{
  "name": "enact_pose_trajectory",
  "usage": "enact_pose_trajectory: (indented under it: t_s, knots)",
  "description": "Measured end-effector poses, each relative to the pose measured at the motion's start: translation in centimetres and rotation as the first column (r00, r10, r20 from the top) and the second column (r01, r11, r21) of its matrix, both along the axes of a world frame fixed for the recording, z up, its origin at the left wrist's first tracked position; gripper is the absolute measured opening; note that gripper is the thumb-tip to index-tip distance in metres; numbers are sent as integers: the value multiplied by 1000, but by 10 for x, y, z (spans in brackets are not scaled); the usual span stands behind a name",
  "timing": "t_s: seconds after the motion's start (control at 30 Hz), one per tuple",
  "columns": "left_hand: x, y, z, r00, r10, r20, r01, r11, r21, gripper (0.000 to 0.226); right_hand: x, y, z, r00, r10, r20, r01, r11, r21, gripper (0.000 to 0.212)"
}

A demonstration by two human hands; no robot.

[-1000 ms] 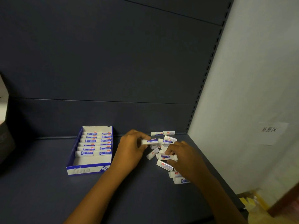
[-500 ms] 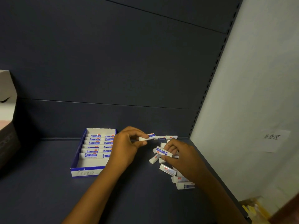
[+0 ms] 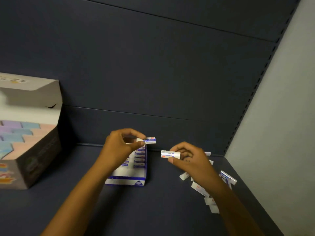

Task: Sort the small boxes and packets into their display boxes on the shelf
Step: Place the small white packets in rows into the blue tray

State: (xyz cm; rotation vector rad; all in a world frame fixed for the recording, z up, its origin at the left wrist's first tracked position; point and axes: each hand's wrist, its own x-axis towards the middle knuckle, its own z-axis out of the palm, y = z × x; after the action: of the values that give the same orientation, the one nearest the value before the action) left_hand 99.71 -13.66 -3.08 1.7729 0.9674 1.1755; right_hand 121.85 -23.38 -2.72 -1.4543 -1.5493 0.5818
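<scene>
My left hand (image 3: 119, 149) pinches a small white-and-blue box (image 3: 149, 140) above the far end of the blue-and-white display box (image 3: 126, 181), which holds rows of the same small boxes. My right hand (image 3: 190, 160) pinches another small box (image 3: 170, 154) in the air, to the right of the display box. Several loose small boxes (image 3: 199, 189) lie scattered on the dark shelf (image 3: 153, 210) under and behind my right wrist, partly hidden by it.
A large open carton (image 3: 30, 133) with pastel blue, purple and pink packets stands at the left of the shelf. The dark back panel rises behind. A pale side wall (image 3: 281, 133) closes the shelf on the right.
Both hands lifted off the pile, each with a small box. My left hand moved over the display box. The view shifted left, and the large carton came into sight.
</scene>
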Motion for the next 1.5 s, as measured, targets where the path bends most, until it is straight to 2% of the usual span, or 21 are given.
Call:
enact_pose_trajectory:
  t_s: [0.17, 0.33, 0.5, 0.7, 0.8, 0.93, 1.07, 1.17, 1.3, 1.5]
  knots:
    - [-49, 19, -4, 984, -103, -144, 93, 993, -74, 16, -28, 18, 1, 982, 114, -148, -122, 991, -45, 18]
    - [-71, 27, -25, 984, -140, -106, 129, 986, -104, 20, -47, 38, -2, 951, 182, -251, -211, 973, -94, 20]
    - [-71, 30, -32, 983, -126, -131, 121, 992, -47, 26, -59, 62, -11, 935, 196, -295, -241, 962, -125, 36]
    - [-75, 34, -35, 981, -80, -178, 84, 996, 11, 25, -66, 81, -16, 952, 224, -207, -261, 949, -174, 48]
    - [-72, 34, -38, 962, -101, -255, 118, 992, 52, 26, -67, 88, -18, 966, 218, -136, -243, 947, -209, 50]
    - [-67, 32, -42, 905, -120, -409, 168, 982, 83, 26, -65, 92, -25, 981, 195, -5, -193, 968, -158, 37]
    - [-66, 30, -42, 874, -124, -470, 180, 981, 75, 24, -59, 91, -30, 979, 173, 104, -159, 979, -126, 21]
    - [-67, 31, -41, 840, -122, -529, 183, 981, 65, 24, -59, 91, -31, 975, 171, 142, -159, 983, -94, 24]
    - [-65, 26, -39, 771, -43, -635, 182, 971, 155, 25, -62, 92, -33, 970, 150, 191, -136, 987, -85, 28]
    - [-65, 26, -39, 688, 53, -723, 140, 969, 204, 20, -66, 86, -30, 964, 159, 216, -141, 986, -94, 20]
